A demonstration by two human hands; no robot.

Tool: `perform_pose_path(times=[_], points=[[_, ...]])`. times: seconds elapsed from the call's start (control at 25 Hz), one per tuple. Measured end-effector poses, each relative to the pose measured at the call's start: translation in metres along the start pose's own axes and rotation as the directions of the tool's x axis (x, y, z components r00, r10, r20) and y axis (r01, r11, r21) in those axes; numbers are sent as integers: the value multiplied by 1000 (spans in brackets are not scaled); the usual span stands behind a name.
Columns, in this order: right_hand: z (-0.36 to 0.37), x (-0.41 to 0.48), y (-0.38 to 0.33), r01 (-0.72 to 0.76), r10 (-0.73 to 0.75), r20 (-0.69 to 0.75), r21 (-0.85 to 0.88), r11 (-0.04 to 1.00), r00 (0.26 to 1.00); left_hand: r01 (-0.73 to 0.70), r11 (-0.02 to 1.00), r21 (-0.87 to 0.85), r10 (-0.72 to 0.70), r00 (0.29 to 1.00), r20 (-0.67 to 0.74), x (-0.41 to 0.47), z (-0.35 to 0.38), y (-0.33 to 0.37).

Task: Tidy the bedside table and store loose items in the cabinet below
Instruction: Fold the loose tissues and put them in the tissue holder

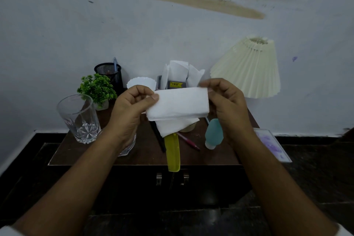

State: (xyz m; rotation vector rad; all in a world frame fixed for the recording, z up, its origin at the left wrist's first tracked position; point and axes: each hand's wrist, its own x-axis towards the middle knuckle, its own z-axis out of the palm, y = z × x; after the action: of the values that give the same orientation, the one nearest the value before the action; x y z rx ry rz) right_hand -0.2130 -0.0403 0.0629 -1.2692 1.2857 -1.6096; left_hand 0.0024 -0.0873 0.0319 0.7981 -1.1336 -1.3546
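White tissue (178, 104) folded mid-frame, pinched between left hand (130, 109) and right hand (228, 105).
Below it, comb (173, 152), pen (188, 142) and bottle (213, 134) lie loose on the bedside table (141, 151); cabinet (172, 184) shut, tidying barely begun.

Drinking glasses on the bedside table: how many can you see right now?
2. One clear glass stands at the table's left edge beside the small plant. A second glass sits mostly hidden under the left hand; only its base shows. More could be hidden behind the arms.
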Motion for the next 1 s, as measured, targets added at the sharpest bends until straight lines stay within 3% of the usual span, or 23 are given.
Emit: perform_pose_path(times=[0.16,0.28,0.44,0.56,0.68,0.8,1.0], points=[[3,-3,-1,-165,163,34,70,984,986,-28,1000,-11,29,999,14,1,-1,-6],[3,-5,6,-84,91,119,-61,995,989,-67,986,151,56,996,74,1,-4,-7],[5,-5,11,104,-49,204,-272,957,978,-208,896,393,80,945,317,-3,-4,-12],[8,-6,11,131,-81,215,-229,964,973,-249,856,453,87,933,349,-5,-1,-12],[12,-8,12,-15,19,188,-25,1000,982,-217,899,379,121,958,260,-7,2,-13],[20,-10,21,-74,84,235,-50,996,968,-136,958,254,88,977,194,-9,9,-13],[17,-6,21,-65,72,144,-58,996,987,-67,980,188,35,986,166,-8,10,-13]])
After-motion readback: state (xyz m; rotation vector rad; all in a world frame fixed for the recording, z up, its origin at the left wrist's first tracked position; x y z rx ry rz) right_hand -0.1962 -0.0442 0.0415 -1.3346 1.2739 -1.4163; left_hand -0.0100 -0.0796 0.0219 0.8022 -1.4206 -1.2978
